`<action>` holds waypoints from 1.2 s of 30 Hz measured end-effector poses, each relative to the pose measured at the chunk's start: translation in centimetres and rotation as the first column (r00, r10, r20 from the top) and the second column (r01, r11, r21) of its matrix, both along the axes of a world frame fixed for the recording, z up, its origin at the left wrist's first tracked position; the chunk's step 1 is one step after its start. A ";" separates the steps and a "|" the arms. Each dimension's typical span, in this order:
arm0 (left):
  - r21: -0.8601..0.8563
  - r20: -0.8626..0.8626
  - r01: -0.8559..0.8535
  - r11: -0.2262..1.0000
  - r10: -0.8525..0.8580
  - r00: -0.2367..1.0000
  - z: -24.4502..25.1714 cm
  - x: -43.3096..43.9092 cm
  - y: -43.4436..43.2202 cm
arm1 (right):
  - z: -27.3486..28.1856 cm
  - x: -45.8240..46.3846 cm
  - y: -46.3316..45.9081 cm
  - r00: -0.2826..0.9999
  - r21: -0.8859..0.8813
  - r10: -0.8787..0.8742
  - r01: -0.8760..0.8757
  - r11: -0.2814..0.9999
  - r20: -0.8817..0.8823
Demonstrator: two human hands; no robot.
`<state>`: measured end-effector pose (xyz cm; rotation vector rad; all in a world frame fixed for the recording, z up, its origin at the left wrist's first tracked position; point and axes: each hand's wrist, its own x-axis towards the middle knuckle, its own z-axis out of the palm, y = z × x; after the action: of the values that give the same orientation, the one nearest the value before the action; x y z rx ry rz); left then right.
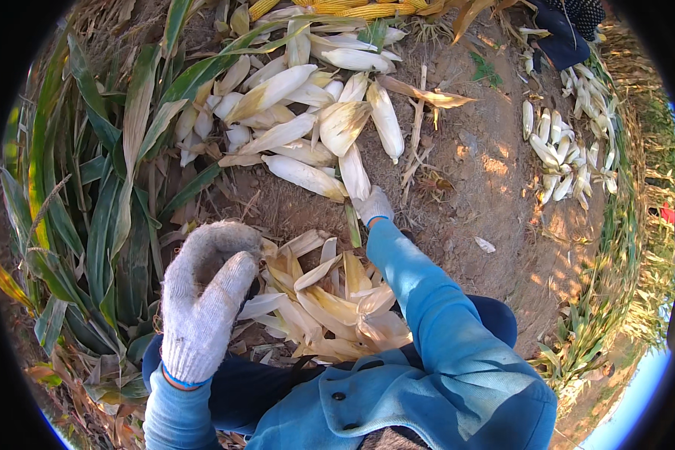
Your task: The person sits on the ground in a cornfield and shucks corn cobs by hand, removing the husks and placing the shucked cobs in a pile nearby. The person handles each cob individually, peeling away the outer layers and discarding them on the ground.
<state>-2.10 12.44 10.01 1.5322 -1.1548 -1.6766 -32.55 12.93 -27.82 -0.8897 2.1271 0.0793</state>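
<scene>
My right hand (374, 206), in a white knit glove with a blue cuff, grips the lower end of an ear of corn in its pale husk (354, 173). That ear lies at the near edge of a pile of unhusked ears (281, 93). My left hand (211, 292), in a like glove, is raised at the lower left with its fingers curved and thumb apart, above the ground. No ear shows in it; its palm side is partly hidden. Between my forearms lies a heap of loose, dry husks (320, 298).
Husked yellow ears (365, 10) lie at the top. Green corn stalks and leaves (107, 225) cover the left side. More pale ears (562, 152) lie on the soil at the right, near a person's dark clothing (565, 34). A dry stalk (419, 124) stretches beside the pile.
</scene>
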 end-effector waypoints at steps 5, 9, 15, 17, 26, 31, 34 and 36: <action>0.016 -0.011 -0.012 1.000 0.012 1.000 0.0 -0.3 -0.2 | -1.4 -2.3 1.1 0.968 -0.125 -0.092 0.124 0.984 0.233; -0.030 0.015 -0.012 0.999 0.012 1.000 -0.3 -0.5 0.0 | -0.5 -1.0 3.5 0.610 -0.062 -0.402 0.596 0.800 0.683; -0.121 0.100 0.064 0.991 -0.052 0.994 -3.5 0.0 0.1 | 8.7 4.6 7.2 0.142 0.255 -0.471 0.689 0.678 0.871; -0.127 0.189 0.036 0.991 -0.011 0.982 -5.0 0.0 0.4 | 12.4 6.7 7.8 0.111 0.272 -0.446 0.655 0.705 0.888; -0.145 -0.185 -0.090 0.985 0.062 0.981 -7.3 0.1 6.3 | 21.3 8.3 15.4 -0.166 0.298 -0.248 0.462 0.835 0.954; -0.356 -0.070 -0.134 0.925 0.116 0.991 -8.1 0.0 11.0 | 23.2 8.0 17.6 0.511 0.084 -0.237 0.305 0.949 0.826; -0.354 -0.051 -0.112 0.929 0.100 0.994 -8.1 1.1 12.3 | 24.5 6.5 16.9 0.939 -0.089 0.345 -0.343 0.935 0.001; -0.409 0.022 -0.047 0.912 0.061 0.998 -7.6 1.6 13.1 | 25.8 6.3 16.7 0.944 -0.408 0.285 -0.196 0.892 0.169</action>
<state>-0.54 25.56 2.38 1.3155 -1.3660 -1.2728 -26.24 29.66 -2.00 -1.3291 1.8378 -0.3131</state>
